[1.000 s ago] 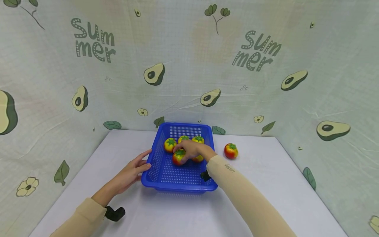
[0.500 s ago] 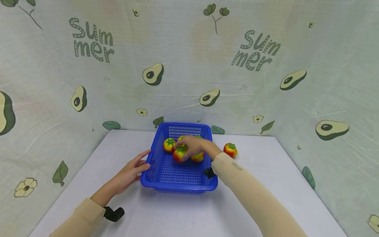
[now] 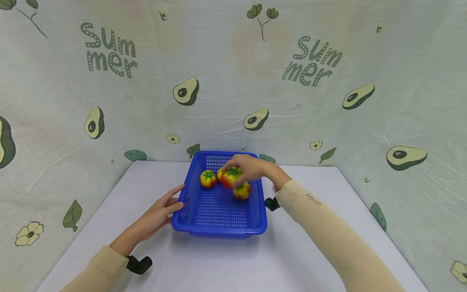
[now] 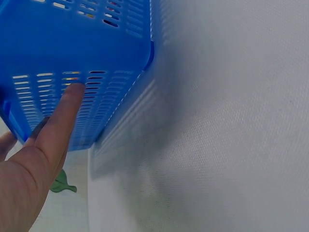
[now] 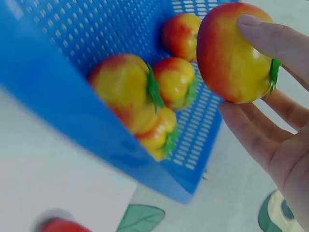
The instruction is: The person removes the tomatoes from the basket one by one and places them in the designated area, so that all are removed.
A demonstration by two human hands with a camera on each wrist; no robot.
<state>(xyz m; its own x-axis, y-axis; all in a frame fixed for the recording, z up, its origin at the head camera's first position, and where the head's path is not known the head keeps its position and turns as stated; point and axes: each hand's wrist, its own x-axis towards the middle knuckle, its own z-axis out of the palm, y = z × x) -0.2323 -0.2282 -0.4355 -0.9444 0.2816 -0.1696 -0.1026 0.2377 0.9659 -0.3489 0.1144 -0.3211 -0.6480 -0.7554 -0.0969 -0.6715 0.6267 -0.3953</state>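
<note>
My right hand point(image 3: 251, 167) holds a red-and-yellow tomato point(image 5: 234, 53) with a green leafy top, thumb on one side and fingers on the other. In the head view this tomato overlaps the back part of a blue perforated basket point(image 3: 197, 223). Several similar tomatoes lie in the basket, among them one at the left point(image 3: 208, 179) and one at the right point(image 3: 241, 191). My left hand point(image 3: 158, 215) touches the basket's left side with fairly straight fingers. One fingertip point(image 4: 75, 89) lies against the slotted wall in the left wrist view.
The basket stands on a white table point(image 3: 219, 263) before a cloth backdrop point(image 3: 226, 81) printed with avocados. Another tomato point(image 5: 63, 225) is partly seen on the table right of the basket, mostly hidden behind my right wrist in the head view.
My right hand has lifted the tomato from among the others and moved it up, back and to the right. My left hand has stayed at the basket's side.
</note>
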